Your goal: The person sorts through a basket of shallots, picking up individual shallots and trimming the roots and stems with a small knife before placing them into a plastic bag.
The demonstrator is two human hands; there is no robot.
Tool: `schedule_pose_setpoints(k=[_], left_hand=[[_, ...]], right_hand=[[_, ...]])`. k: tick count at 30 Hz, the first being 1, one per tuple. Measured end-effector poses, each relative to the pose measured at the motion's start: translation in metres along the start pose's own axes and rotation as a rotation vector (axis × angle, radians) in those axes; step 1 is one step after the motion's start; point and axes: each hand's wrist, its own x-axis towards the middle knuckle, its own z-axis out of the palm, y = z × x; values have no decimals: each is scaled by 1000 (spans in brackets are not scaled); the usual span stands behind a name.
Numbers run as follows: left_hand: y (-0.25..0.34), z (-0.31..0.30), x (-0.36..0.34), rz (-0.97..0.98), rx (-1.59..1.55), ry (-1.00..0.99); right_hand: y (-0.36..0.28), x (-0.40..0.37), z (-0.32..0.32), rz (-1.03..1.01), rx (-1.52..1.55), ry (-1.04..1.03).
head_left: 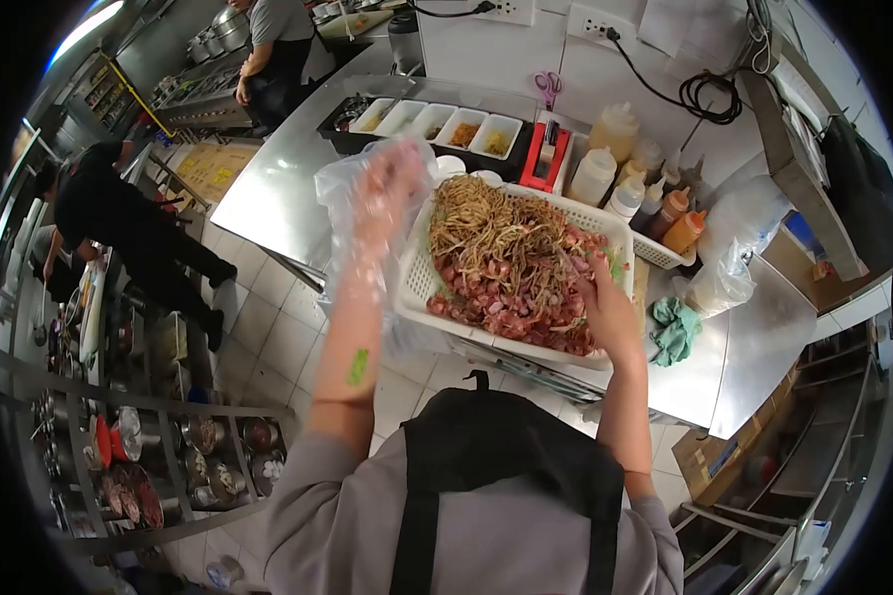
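Note:
My left hand (392, 183) is inside a clear plastic bag (335, 183), raised beside the left rim of a white plastic basket (414, 268). The film and blur hide how its fingers are bent. In the basket lie a heap of brown, noodle-like strands (496, 233) and many reddish chopped pieces (481, 297). My right hand (607, 309) reaches over the basket's right side, its thumb and fingers closed around some brown strands. The fingertips are partly hidden in the heap.
Behind the basket stand a row of white ingredient tubs (463, 129), a red-and-white device (546, 156) and several squeeze bottles (592, 177). A green cloth (676, 330) lies at right on the steel table (268, 213). Co-workers (119, 208) are at left.

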Motion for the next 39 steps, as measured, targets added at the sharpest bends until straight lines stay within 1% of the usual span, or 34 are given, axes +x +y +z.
schedule_pose_setpoints(k=[1, 2, 3, 4, 5, 6, 7, 9, 10, 11, 12, 13, 14, 15, 16, 17, 18, 19, 20, 21, 22, 24, 25, 27, 28, 30, 31, 33, 35, 36, 37, 38, 39], left_hand=[[-12, -13, 23, 44, 116, 60], [-33, -31, 48, 5, 308, 17], [-56, -48, 70, -30, 497, -28], [-76, -59, 86, -35, 498, -30], [-95, -67, 96, 128, 801, -107], [-99, -70, 97, 296, 1100, -190], [-103, -75, 97, 287, 1102, -198], [-103, -81, 100, 52, 1214, -388], [-90, -74, 93, 48, 1216, -393], [-66, -60, 80, -23, 1285, -221], [-47, -51, 68, -92, 1347, -47], [-38, -53, 62, -94, 1347, -53], [-32, -57, 56, 79, 1323, -47], [-23, -59, 48, 249, 1292, -41], [-5, -47, 32, 117, 1184, -28], [12, -37, 15, 117, 1181, -34], [28, -27, -3, 10, 1065, -76], [36, -19, -21, -99, 946, -120], [36, -12, -38, -130, 799, -211], [36, -5, -53, -163, 651, -301], [34, 1, -66, -172, 643, -317], [29, 14, -82, -270, 636, -666], [20, 22, -85, -266, 628, -673], [-5, 36, -94, -174, 720, -834], [-11, 42, -100, -173, 720, -830], [-16, 54, -110, -25, 940, -661], [-14, 55, -113, -15, 945, -652], [-12, 55, -119, 39, 733, -535], [-13, 56, -113, 62, 747, -537], [-7, 60, -111, 64, 764, -467], [-4, 65, -107, 73, 776, -395], [-5, 68, -106, 153, 872, -402], [-3, 71, -111, 150, 866, -414]], right_hand=[[-1, -1, -2, 35, 12, -10], [-3, -1, -2, -23, 32, 28], [-2, 0, -1, -18, 34, 22], [1, 1, -1, -44, 36, 33], [2, 0, 0, -67, 38, 43], [0, -1, -1, -38, 24, 23], [0, -3, -1, -30, 26, 15], [0, -3, -1, 2, -17, 39], [-2, -5, -3, 47, -22, 34], [-3, -5, -5, 52, -21, 30], [-3, -4, -7, 99, 0, 22], [-3, -4, -8, 144, 20, 16], [2, -5, -5, 151, 21, 14], [9, -6, -1, 72, -60, 1], [14, -7, 0, -8, -143, -11], [12, -7, -1, -1, -144, -9], [9, -7, -2, 53, -47, 45], [8, -9, -4, 110, 49, 99], [12, -9, -4, 125, 44, 99], [16, -8, -4, 96, -15, 50], [20, -9, -5, 69, -74, 0], [21, -12, -6, 70, -88, -1], [20, -12, -7, 49, -98, -5], [19, -16, -12, 25, -116, -13], [20, -16, -12, 1, -99, -29], [23, -16, -13, -34, -82, -40], [26, -16, -13, -40, -44, -22], [26, -15, -17, -47, -5, -9], [24, -17, -23, 97, -7, -148], [27, -20, -22, 104, -6, -150], [31, -21, -21, 62, -34, -125], [34, -23, -22, 23, -63, -101], [31, -26, -25, 36, -65, -100]])
